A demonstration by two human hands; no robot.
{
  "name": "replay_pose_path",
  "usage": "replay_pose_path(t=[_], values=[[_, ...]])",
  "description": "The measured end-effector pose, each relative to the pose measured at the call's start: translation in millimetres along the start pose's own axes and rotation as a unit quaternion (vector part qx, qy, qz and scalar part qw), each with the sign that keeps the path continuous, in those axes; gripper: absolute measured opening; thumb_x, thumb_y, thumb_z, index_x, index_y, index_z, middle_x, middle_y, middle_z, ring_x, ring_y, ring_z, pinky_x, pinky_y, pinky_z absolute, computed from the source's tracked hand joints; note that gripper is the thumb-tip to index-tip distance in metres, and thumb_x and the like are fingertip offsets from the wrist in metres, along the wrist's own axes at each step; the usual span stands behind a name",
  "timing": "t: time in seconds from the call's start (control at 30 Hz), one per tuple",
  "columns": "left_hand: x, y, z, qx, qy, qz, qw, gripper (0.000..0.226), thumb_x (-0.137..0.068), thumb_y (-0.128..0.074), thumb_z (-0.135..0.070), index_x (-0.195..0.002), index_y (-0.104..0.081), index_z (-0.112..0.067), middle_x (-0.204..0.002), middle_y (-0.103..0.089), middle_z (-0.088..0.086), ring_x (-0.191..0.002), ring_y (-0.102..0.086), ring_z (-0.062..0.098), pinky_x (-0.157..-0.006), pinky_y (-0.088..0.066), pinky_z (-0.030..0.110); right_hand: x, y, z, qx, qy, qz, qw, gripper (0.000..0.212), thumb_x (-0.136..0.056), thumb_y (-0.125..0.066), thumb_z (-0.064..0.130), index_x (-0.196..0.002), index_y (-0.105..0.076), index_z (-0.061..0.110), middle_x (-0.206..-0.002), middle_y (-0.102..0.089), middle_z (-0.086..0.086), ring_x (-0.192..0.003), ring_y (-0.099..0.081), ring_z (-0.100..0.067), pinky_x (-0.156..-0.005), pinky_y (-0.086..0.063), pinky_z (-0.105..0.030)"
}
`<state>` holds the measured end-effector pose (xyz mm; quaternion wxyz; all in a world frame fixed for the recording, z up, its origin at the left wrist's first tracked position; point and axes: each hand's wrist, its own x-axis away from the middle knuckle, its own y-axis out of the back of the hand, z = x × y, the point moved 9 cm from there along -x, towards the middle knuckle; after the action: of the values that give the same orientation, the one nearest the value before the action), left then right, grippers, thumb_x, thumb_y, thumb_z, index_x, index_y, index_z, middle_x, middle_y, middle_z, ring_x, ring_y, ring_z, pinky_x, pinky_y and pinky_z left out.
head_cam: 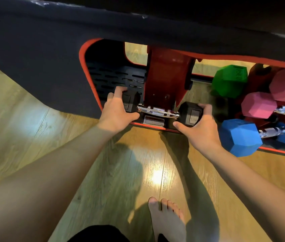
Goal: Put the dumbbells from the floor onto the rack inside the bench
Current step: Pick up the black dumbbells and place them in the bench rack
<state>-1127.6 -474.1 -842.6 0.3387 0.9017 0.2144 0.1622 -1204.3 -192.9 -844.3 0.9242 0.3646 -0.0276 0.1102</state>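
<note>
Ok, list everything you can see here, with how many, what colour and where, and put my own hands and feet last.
Bench: one, black with red trim, across the top.
Red rack post: one, centre of the bench opening.
Black dumbbell: one, chrome handle, at the foot of the post, held by both ends.
Green dumbbell: one visible end, inside the bench, right of the post.
Pink dumbbells: at least two ends, far right.
Blue dumbbell: one, lower right of the opening.
Wooden floor: light brown, below.
Left hand: on the black dumbbell's left end.
Right hand: on its right end.
Bare foot: one, bottom centre.
</note>
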Motion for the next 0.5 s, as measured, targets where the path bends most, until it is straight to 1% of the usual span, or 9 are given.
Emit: replay_pose_path(t=[0.03,0.1,0.23,0.3,0.37,0.4,0.43,0.5], values=[[-5.5,-0.7,0.3,0.004,0.002,0.001,1.0,0.083,-0.065,-0.083,-0.023,-0.133,-0.036,-0.034,-0.118,-0.043,0.001,-0.106,-0.052,0.021,-0.093,-0.048,0.036,-4.7,-0.6,1.7,0.002,0.0,-0.001,1.0,0.086,-0.067,-0.088,0.042,-0.133,-0.034,0.026,-0.114,-0.06,0.002,-0.105,-0.056,-0.016,-0.085,-0.051,-0.031],[-14.7,-2.5,1.1,0.007,0.004,-0.002,1.0,0.082,-0.065,-0.083,-0.024,-0.132,-0.036,-0.035,-0.12,-0.043,0.003,-0.112,-0.05,0.024,-0.097,-0.047,0.04,-14.2,-1.8,1.5,-0.002,-0.002,-0.006,1.0,0.087,-0.068,-0.087,0.041,-0.134,-0.034,0.026,-0.118,-0.061,0.0,-0.103,-0.055,-0.013,-0.085,-0.049,-0.028],[-30.5,-8.5,5.5,-0.001,0.021,-0.007,1.0,0.084,-0.064,-0.086,-0.024,-0.131,-0.035,-0.036,-0.126,-0.043,0.007,-0.116,-0.051,0.028,-0.1,-0.046,0.044,-26.2,-8.4,-4.8,-0.007,-0.015,-0.015,1.0,0.089,-0.066,-0.088,0.043,-0.136,-0.034,0.03,-0.124,-0.057,-0.002,-0.112,-0.055,-0.017,-0.093,-0.049,-0.031],[-38.1,-18.7,10.4,-0.02,0.052,0.017,0.998,0.089,-0.065,-0.087,-0.023,-0.134,-0.033,-0.034,-0.129,-0.041,0.01,-0.117,-0.051,0.032,-0.101,-0.046,0.046,-32.1,-11.8,-8.6,-0.003,-0.024,-0.016,1.0,0.091,-0.067,-0.087,0.045,-0.139,-0.033,0.031,-0.126,-0.056,-0.004,-0.117,-0.054,-0.021,-0.098,-0.047,-0.033],[-40.6,-31.3,14.7,-0.053,0.088,0.046,0.994,0.097,-0.064,-0.088,-0.03,-0.139,-0.027,-0.031,-0.134,-0.036,0.012,-0.122,-0.049,0.036,-0.104,-0.044,0.047,-35.5,-15.1,-8.9,0.019,-0.038,-0.021,0.999,0.093,-0.069,-0.085,0.046,-0.143,-0.031,0.028,-0.128,-0.053,-0.008,-0.121,-0.052,-0.026,-0.096,-0.043,-0.03],[-41.0,-36.0,13.6,-0.073,0.097,0.052,0.991,0.103,-0.061,-0.089,-0.036,-0.14,-0.024,-0.029,-0.137,-0.034,0.012,-0.124,-0.046,0.037,-0.105,-0.043,0.048,-37.1,-17.4,-7.2,0.037,-0.043,-0.024,0.998,0.097,-0.069,-0.085,0.048,-0.145,-0.029,0.027,-0.13,-0.05,-0.011,-0.123,-0.051,-0.03,-0.096,-0.042,-0.032],[-41.0,-39.1,10.8,-0.096,0.102,0.052,0.989,0.108,-0.058,-0.09,-0.041,-0.141,-0.022,-0.028,-0.138,-0.033,0.012,-0.126,-0.045,0.038,-0.105,-0.042,0.048,-37.9,-21.6,-5.5,0.06,-0.045,-0.022,0.997,0.103,-0.067,-0.085,0.051,-0.147,-0.025,0.028,-0.134,-0.045,-0.014,-0.124,-0.049,-0.034,-0.098,-0.044,-0.037],[-38.8,-42.5,6.6,-0.151,0.112,0.037,0.981,0.111,-0.057,-0.09,-0.045,-0.141,-0.02,-0.025,-0.138,-0.031,0.014,-0.124,-0.044,0.041,-0.101,-0.042,0.048,-37.4,-29.5,-3.9,0.099,-0.047,-0.017,0.994,0.111,-0.063,-0.086,0.054,-0.149,-0.019,0.033,-0.14,-0.034,-0.017,-0.126,-0.046,-0.041,-0.101,-0.047,-0.047]])
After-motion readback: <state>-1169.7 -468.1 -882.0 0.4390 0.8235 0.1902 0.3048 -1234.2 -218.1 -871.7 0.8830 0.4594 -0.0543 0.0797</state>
